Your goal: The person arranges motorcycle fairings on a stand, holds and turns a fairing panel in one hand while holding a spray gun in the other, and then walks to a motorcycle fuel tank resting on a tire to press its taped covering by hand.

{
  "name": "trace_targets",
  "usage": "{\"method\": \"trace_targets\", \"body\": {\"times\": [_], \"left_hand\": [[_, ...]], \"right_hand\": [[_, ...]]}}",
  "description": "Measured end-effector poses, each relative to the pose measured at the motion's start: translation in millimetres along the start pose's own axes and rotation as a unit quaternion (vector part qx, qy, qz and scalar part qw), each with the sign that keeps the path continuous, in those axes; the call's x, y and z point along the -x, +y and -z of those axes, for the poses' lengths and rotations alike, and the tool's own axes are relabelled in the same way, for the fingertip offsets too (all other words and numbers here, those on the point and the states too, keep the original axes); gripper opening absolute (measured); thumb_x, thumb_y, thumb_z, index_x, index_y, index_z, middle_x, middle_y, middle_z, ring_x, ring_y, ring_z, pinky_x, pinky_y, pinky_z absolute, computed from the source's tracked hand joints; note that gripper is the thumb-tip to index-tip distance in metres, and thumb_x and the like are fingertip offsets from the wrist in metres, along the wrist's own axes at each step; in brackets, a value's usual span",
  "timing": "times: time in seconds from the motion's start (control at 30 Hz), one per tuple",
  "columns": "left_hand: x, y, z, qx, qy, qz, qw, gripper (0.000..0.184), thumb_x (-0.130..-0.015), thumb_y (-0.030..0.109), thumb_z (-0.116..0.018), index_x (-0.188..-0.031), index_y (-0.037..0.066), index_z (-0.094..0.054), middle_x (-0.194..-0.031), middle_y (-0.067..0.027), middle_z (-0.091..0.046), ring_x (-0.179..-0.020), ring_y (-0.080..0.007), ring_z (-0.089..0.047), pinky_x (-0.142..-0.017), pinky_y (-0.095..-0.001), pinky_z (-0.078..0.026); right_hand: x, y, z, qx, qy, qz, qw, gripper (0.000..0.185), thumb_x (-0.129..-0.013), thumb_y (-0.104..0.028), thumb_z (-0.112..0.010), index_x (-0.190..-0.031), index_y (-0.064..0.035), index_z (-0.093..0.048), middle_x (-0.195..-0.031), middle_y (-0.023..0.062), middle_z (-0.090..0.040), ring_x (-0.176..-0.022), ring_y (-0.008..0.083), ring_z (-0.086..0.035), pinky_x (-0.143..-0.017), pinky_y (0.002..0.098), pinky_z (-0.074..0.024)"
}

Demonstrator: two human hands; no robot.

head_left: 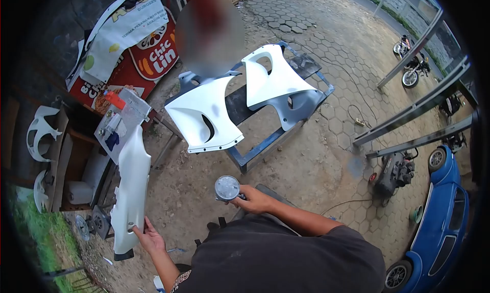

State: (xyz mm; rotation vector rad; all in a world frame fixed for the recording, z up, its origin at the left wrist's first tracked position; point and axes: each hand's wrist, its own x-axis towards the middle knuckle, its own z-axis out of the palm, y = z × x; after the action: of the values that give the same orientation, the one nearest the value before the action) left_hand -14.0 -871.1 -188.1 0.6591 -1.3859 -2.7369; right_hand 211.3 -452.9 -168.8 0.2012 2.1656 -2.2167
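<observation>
My left hand (149, 238) grips the lower end of a long white motorcycle fairing panel (131, 183), which I hold up at my left side. One finger is at a round hole near the panel's dark bottom end. My right hand (251, 200) is closed around a spray gun, whose round grey cup (227, 188) is seen from above in front of my body. The gun's nozzle is hidden under the cup. Beyond my hands, a white fairing panel (217, 106) and a second white fairing (265, 83) with a grey lower part lie on a blue metal stand (260, 149).
At the left, a small table (113, 120) bears an orange item and rags, and white parts (42, 135) hang nearby. Banners (148, 53) lean behind. A blurred person (209, 35) is beyond the stand. A compressor (395, 174), metal posts (408, 114) and a blue car (441, 232) are right.
</observation>
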Motion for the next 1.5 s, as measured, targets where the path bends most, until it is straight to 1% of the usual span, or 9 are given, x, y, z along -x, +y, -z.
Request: {"method": "trace_targets", "body": {"times": [0.3,0.37,0.57,0.73,0.87,1.2,1.3,1.33,1.5], "left_hand": [[16.4,-23.2,13.3,0.009,0.052,-0.005,0.999,0.064,-0.116,0.037,-0.068,-0.16,-0.006,-0.05,-0.152,-0.017,-0.064,-0.139,-0.0278,-0.067,-0.122,-0.0395,-0.061],[12.4,-17.9,15.4,0.018,0.056,-0.003,0.998,0.062,-0.114,0.034,-0.071,-0.157,-0.006,-0.052,-0.15,-0.0167,-0.065,-0.135,-0.0281,-0.07,-0.12,-0.0409,-0.062],[-13.2,-14.6,36.8,0.07,0.07,0.003,0.995,0.053,-0.112,0.025,-0.074,-0.154,-0.001,-0.054,-0.144,-0.0163,-0.067,-0.127,-0.0302,-0.074,-0.11,-0.0446,-0.069],[-20.1,-0.8,50.4,0.095,0.06,0.011,0.994,0.052,-0.112,0.022,-0.074,-0.154,0.001,-0.053,-0.144,-0.0162,-0.065,-0.115,-0.032,-0.078,-0.105,-0.0461,-0.071],[-25.7,10.4,59.8,0.086,0.058,0.01,0.995,0.057,-0.11,0.021,-0.074,-0.156,-0.002,-0.05,-0.144,-0.0165,-0.064,-0.126,-0.0346,-0.074,-0.106,-0.045,-0.071],[-48.1,27.3,70.2,0.098,0.038,0.036,0.994,0.056,-0.108,0.019,-0.076,-0.154,0.003,-0.05,-0.143,-0.0182,-0.064,-0.118,-0.0363,-0.076,-0.101,-0.0462,-0.072],[-53.8,28.9,67.9,0.082,0.016,0.032,0.996,0.055,-0.108,0.019,-0.077,-0.152,0.001,-0.05,-0.14,-0.0184,-0.065,-0.118,-0.0352,-0.077,-0.101,-0.0462,-0.072],[-51.7,31.8,64.3,0.074,0.017,0.031,0.997,0.052,-0.108,0.017,-0.076,-0.148,-0.001,-0.05,-0.139,-0.0194,-0.066,-0.118,-0.0345,-0.078,-0.101,-0.0474,-0.072],[-57.6,27.2,53.7,0.016,0.011,0.037,0.999,0.048,-0.109,0.013,-0.075,-0.145,0.001,-0.045,-0.139,-0.0192,-0.066,-0.118,-0.0336,-0.078,-0.101,-0.0498,-0.072]], "right_hand": [[-7.6,40.9,-1.9,0.049,0.043,0.005,0.998,0.028,-0.111,-0.027,-0.063,-0.117,-0.0051,-0.08,-0.091,0.0016,-0.07,-0.085,0.0147,-0.064,-0.081,0.0362,-0.0543],[-16.9,28.1,-3.6,0.072,-0.048,-0.061,0.994,0.028,-0.113,-0.019,-0.061,-0.132,-0.0059,-0.076,-0.104,0.0004,-0.076,-0.092,0.0133,-0.066,-0.086,0.0331,-0.055],[-35.8,-14.1,-59.3,-0.006,-0.033,-0.029,0.999,0.026,-0.11,-0.018,-0.061,-0.12,-0.0051,-0.081,-0.094,0.0018,-0.073,-0.085,0.0121,-0.065,-0.079,0.0331,-0.0546],[-54.5,-13.0,-86.6,0.045,-0.084,-0.029,0.995,0.022,-0.107,-0.011,-0.063,-0.12,-0.0012,-0.077,-0.096,0.0032,-0.076,-0.087,0.0138,-0.068,-0.081,0.0337,-0.0566],[-62.4,-12.5,-109.1,0.055,-0.101,-0.024,0.993,0.018,-0.105,-0.009,-0.063,-0.114,0.0003,-0.075,-0.096,0.0053,-0.077,-0.087,0.0164,-0.07,-0.081,0.0351,-0.0575],[-42.7,-45.8,-156.3,0.037,-0.053,-0.03,0.997,0.024,-0.098,-0.001,-0.056,-0.116,0.0033,-0.071,-0.104,0.0092,-0.081,-0.081,0.0153,-0.07,-0.074,0.0333,-0.0573],[-29.2,-40.7,-160.5,0.028,-0.027,-0.036,0.999,0.021,-0.099,-0.001,-0.061,-0.115,0.0026,-0.073,-0.1,0.0074,-0.08,-0.081,0.0149,-0.07,-0.073,0.0336,-0.0573],[-6.8,-11.6,-144.1,0.064,0.006,-0.095,0.993,0.026,-0.114,-0.024,-0.072,-0.134,-0.0081,-0.076,-0.116,0.0094,-0.076,-0.109,0.0234,-0.068,-0.097,0.0442,-0.0543],[24.0,-34.8,-158.5,0.179,0.035,-0.093,0.979,0.029,-0.113,-0.03,-0.073,-0.128,-0.0066,-0.08,-0.106,0.004,-0.073,-0.095,0.0217,-0.066,-0.086,0.0407,-0.0524]]}}
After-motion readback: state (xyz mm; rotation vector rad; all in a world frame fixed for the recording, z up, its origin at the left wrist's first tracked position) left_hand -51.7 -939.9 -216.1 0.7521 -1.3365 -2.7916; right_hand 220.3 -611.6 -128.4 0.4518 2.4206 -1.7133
